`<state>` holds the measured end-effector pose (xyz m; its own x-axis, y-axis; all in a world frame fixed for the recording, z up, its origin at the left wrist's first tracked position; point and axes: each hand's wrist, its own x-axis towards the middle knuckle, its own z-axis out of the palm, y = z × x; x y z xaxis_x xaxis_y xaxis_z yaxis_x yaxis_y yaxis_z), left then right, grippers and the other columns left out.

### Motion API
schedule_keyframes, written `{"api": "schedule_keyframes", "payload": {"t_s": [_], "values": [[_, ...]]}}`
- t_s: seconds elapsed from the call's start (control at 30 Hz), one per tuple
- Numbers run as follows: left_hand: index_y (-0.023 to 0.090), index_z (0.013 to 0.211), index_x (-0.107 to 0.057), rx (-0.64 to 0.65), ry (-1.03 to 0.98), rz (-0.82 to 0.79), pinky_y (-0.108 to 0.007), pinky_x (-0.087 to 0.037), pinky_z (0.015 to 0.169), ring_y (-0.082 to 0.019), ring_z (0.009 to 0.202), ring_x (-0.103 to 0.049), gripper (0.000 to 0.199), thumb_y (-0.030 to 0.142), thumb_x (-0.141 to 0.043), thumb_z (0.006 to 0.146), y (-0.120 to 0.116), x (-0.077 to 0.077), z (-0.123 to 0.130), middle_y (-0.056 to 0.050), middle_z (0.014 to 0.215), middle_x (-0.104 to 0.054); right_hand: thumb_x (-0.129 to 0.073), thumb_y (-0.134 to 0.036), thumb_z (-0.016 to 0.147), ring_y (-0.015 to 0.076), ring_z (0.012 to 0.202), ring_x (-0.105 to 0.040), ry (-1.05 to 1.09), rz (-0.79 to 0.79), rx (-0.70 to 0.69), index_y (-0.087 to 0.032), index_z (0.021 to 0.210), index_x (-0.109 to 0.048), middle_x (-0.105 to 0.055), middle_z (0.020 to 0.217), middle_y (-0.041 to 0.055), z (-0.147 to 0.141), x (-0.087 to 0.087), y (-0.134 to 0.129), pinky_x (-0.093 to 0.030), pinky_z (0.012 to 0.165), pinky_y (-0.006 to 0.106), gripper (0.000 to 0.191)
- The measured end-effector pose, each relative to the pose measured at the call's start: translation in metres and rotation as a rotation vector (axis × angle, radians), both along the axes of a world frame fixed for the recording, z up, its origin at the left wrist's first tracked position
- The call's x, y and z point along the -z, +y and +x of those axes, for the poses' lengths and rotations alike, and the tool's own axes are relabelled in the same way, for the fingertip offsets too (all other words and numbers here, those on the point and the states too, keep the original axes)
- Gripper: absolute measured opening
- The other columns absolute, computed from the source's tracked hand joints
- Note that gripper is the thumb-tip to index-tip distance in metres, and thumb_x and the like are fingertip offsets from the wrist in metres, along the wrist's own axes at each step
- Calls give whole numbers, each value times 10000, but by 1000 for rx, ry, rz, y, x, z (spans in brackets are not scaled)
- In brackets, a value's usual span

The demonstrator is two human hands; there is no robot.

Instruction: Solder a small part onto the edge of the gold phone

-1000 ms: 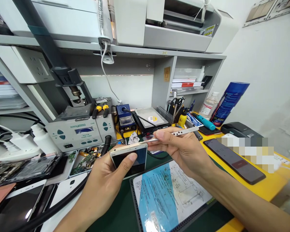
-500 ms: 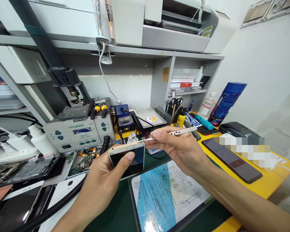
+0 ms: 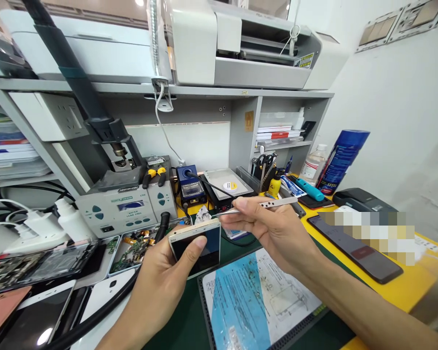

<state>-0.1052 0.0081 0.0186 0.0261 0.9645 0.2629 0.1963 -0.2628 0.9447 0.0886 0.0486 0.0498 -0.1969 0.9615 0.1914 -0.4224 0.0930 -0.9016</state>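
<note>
A phone with a pale gold frame and a dark screen (image 3: 210, 251) is gripped in my left hand (image 3: 164, 274), the thumb lying across its glass. Its edge faces up and away from me. Between the thumb and fingers of my right hand (image 3: 266, 226) is a pair of metal tweezers (image 3: 279, 202) with a row of holes along the arm. The tweezer tip points left, close to the phone's top edge at its right corner; whether it touches is too small to tell. Below both hands lies a blue and white printed mat (image 3: 241, 301).
At left stand a hot air station (image 3: 126, 211), a tray of circuit boards (image 3: 133, 250), a black hose (image 3: 124, 287) and several phones. A blue soldering station (image 3: 191, 187) and a tool holder (image 3: 264, 170) are behind. On the right lie another phone (image 3: 354, 248) and a blue can (image 3: 345, 158).
The tweezer tip has drawn slightly up and back from the phone's edge. My view has tilted up a little, so the bench sits lower in it. Both grips stay the same.
</note>
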Motion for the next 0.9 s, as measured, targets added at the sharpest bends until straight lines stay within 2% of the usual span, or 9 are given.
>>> {"api": "schedule_keyframes", "payload": {"t_s": [0.07, 0.17, 0.23, 0.3, 0.4, 0.47, 0.57, 0.77, 0.9], "values": [[240, 1122, -760, -65, 8, 15, -337, -569, 925, -250, 970, -725, 337, 478, -676, 899, -1, 1, 2, -8, 875, -798, -807, -310, 837, 242, 788, -798, -111, 162, 131, -182, 846, -805, -811, 788, 43, 0, 1, -5, -662, 790, 384, 128], [228, 1071, -758, -139, 1, -3, -349, -588, 870, -276, 946, -735, 318, 480, -682, 891, -3, 2, 5, 44, 502, -634, -770, -200, 865, 214, 817, -791, -413, 612, 443, -213, 902, -820, -828, 889, 32, -2, 4, -14, -653, 750, 308, 63], [230, 1062, -751, -165, 3, -16, -341, -585, 863, -282, 970, -734, 318, 489, -679, 891, -3, 3, 6, 65, 419, -541, -750, -92, 852, 202, 828, -787, -518, 893, 582, -201, 924, -818, -831, 911, 36, -5, 8, -17, -641, 795, 295, 147], [230, 1066, -748, -192, 18, -12, -333, -577, 873, -276, 985, -729, 336, 506, -675, 888, -3, 5, 6, 57, 471, -583, -729, -29, 841, 200, 824, -788, -527, 1021, 627, -182, 943, -808, -830, 912, 47, -8, 12, -18, -637, 830, 300, 201], [224, 1090, -746, -225, 51, 7, -321, -566, 884, -255, 978, -725, 381, 534, -670, 883, -2, 7, 6, 17, 735, -740, -716, -10, 843, 205, 823, -788, -522, 1048, 642, -176, 950, -798, -827, 905, 57, -14, 16, -16, -644, 818, 310, 214], [217, 1094, -746, -228, 60, 13, -311, -565, 880, -244, 973, -725, 399, 544, -671, 879, -2, 8, 6, -5, 892, -781, -718, -12, 844, 209, 817, -788, -527, 1076, 648, -185, 952, -795, -827, 893, 55, -16, 16, -15, -650, 811, 322, 217], [217, 1091, -744, -217, 44, 17, -293, -565, 872, -237, 992, -723, 392, 541, -672, 882, -3, 8, 6, -12, 974, -791, -719, -6, 843, 205, 811, -787, -536, 1115, 655, -178, 958, -789, -827, 888, 63, -19, 17, -16, -653, 810, 319, 219], [245, 1094, -752, -185, 46, 30, -302, -565, 870, -235, 970, -721, 354, 525, -666, 894, -3, 8, 4, 15, 848, -757, -718, -25, 849, 194, 788, -788, -567, 1112, 685, -205, 953, -782, -829, 886, 44, -20, 18, -18, -659, 790, 308, 218], [258, 1054, -751, -182, 25, 25, -327, -572, 868, -253, 966, -722, 300, 499, -672, 893, -2, 8, 4, 38, 656, -680, -720, -24, 833, 201, 762, -792, -589, 1108, 700, -207, 914, -779, -830, 854, 50, -21, 15, -19, -662, 776, 305, 209]]}}
